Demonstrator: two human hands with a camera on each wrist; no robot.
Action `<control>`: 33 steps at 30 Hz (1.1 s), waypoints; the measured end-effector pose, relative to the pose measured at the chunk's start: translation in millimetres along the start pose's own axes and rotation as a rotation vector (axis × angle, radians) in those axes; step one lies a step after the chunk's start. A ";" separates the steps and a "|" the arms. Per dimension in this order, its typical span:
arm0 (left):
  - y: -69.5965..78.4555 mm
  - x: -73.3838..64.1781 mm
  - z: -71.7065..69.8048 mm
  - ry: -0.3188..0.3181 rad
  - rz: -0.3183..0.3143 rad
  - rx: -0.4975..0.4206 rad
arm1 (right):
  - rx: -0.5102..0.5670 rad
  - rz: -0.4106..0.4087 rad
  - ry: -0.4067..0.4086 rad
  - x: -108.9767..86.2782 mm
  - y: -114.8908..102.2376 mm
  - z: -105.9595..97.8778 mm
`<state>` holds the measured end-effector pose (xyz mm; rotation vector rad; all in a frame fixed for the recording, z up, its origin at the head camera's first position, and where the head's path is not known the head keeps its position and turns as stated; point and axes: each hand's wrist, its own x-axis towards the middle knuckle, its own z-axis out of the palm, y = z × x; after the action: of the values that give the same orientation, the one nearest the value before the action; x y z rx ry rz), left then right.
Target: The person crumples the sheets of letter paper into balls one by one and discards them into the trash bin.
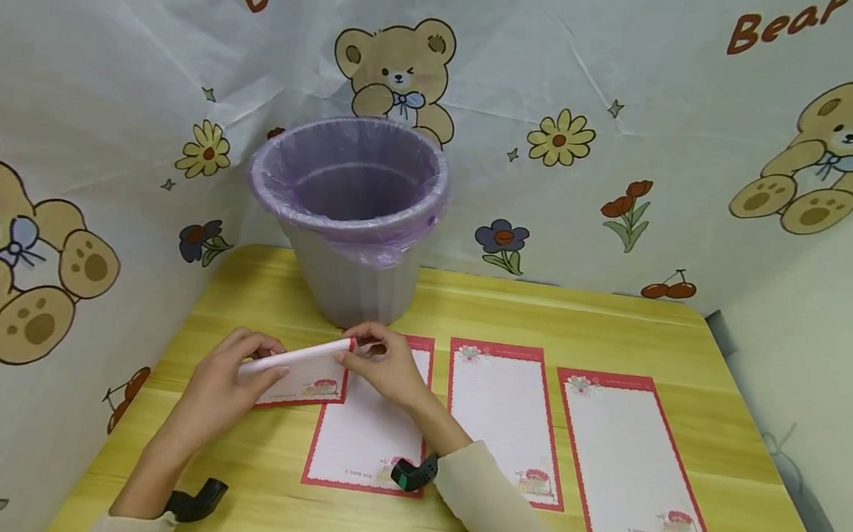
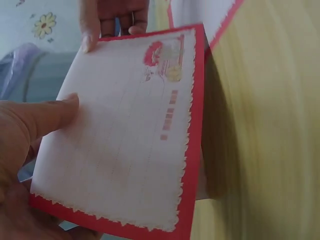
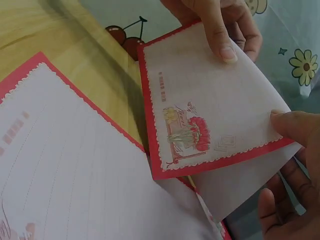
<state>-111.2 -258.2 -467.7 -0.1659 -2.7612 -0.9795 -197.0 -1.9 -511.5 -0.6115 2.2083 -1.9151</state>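
Both hands hold a sheet of letter paper (image 1: 303,380) with a red scalloped border, bent over at the top into a rounded fold. My left hand (image 1: 226,375) pinches its left end, thumb on the near face, as the left wrist view also shows. At the other end my right hand (image 1: 388,370) pinches the sheet near the fold; in the right wrist view its thumb lies on the printed face and its fingers are behind. A small red flower print marks the paper's lower corner. Beneath and beside it lies a flat matching sheet (image 1: 363,441), partly covered.
Two more matching sheets, one in the middle (image 1: 500,422) and one at the right (image 1: 633,458), lie flat on the yellow wood-grain table (image 1: 715,422). A grey bin (image 1: 353,285) with a purple liner (image 1: 271,174) stands behind the hands. Bear-print cloth (image 1: 681,94) hangs behind.
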 end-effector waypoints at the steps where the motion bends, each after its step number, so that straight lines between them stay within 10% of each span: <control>1: 3.0 0.8 1.5 0.008 0.009 -0.009 | -0.005 -0.003 0.007 -1.7 -1.3 -3.7; 12: 42.2 20.0 26.4 0.093 0.109 -0.192 | 0.063 -0.034 0.140 -21.2 -12.8 -48.7; 33: 93.5 50.6 64.9 0.030 0.216 -0.527 | 0.354 0.024 0.294 -57.6 -27.1 -115.0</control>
<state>-154.3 -142.9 -448.2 -0.5088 -2.3316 -1.6002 -182.6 123.2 -474.0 -0.2596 1.9316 -2.4346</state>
